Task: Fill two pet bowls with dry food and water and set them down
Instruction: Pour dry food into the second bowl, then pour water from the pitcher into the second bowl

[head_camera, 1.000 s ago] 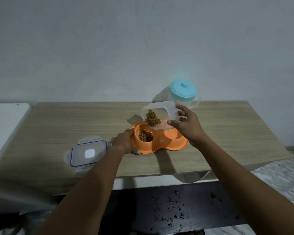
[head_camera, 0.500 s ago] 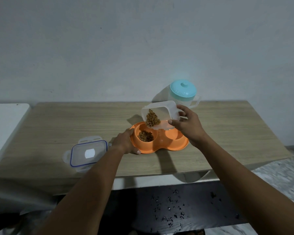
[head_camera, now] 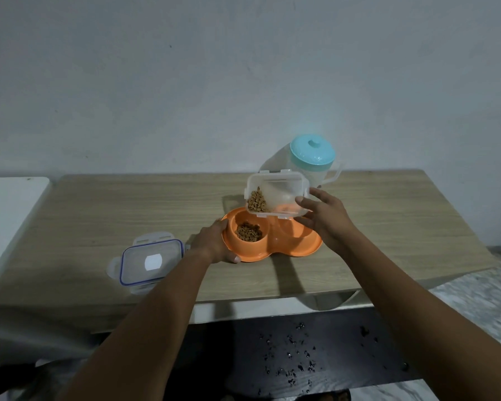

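An orange double pet bowl (head_camera: 287, 247) sits on the wooden table (head_camera: 128, 209). Its left well holds brown dry food (head_camera: 249, 231); its right well looks empty and is partly hidden. My left hand (head_camera: 214, 241) grips the bowl's left rim. My right hand (head_camera: 324, 218) holds a clear plastic food container (head_camera: 281, 189), tilted above the bowl with kibble gathered at its lower left corner. A clear water jug with a teal lid (head_camera: 313, 153) stands behind the container, by the wall.
The container's clear lid with a blue seal (head_camera: 151, 261) lies flat on the table to the left of the bowl. A white surface (head_camera: 9, 204) adjoins the table at the left. Dark floor with scattered specks (head_camera: 295, 360) shows below the table's front edge.
The food container in my right hand has tipped back a little, with its opening turned more toward me. The left hand and the bowl have stayed put.
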{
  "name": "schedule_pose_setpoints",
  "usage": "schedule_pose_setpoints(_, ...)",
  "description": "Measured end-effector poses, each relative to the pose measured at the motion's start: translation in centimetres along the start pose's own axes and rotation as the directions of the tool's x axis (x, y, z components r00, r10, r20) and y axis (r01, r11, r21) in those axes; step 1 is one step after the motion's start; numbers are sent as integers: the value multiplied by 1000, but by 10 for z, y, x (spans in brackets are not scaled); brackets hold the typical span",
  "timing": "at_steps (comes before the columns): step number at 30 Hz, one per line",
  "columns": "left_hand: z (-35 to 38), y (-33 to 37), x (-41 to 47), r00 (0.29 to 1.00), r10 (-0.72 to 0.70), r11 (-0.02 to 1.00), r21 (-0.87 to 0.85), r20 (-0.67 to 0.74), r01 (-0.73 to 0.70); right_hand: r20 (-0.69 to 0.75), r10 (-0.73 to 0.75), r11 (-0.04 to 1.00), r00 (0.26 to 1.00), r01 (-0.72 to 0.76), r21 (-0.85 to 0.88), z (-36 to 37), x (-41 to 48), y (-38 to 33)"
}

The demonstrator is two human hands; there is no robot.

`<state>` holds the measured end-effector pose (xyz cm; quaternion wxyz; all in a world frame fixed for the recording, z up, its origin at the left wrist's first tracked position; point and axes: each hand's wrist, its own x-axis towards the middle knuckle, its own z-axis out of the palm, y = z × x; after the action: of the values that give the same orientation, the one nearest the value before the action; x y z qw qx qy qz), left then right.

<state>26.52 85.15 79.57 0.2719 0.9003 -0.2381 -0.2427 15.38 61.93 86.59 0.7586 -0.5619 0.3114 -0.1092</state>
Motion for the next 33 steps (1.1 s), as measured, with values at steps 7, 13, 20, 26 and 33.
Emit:
schedule_pose_setpoints(7, -1, -1, 2, 1000, 0, 1000, 11, 9, 0, -14, 173, 985, 985, -173, 22, 40, 31, -7)
schedule_pose_setpoints(13, 4, -8, 8, 1000, 28, 999, 25, 8, -28, 68, 202, 969, 977, -189, -157, 98, 87, -1)
schedule_pose_setpoints(20, 8, -16, 17, 999, 44, 999, 0, -29, -44, 74, 302, 928, 951, -275, -252, 153, 145, 33)
schedule_pose_setpoints(26, 11, -17, 12, 999, 15, 999, -29, -38, -16, -37, 249, 935, 968, -250, -251, 159, 155, 54)
schedule_pose_setpoints(33, 7, 0, 4, 997, -80, 997, 0, 9, 80, -103, -35, 883, 994, -18, -470, 119, 126, 42)
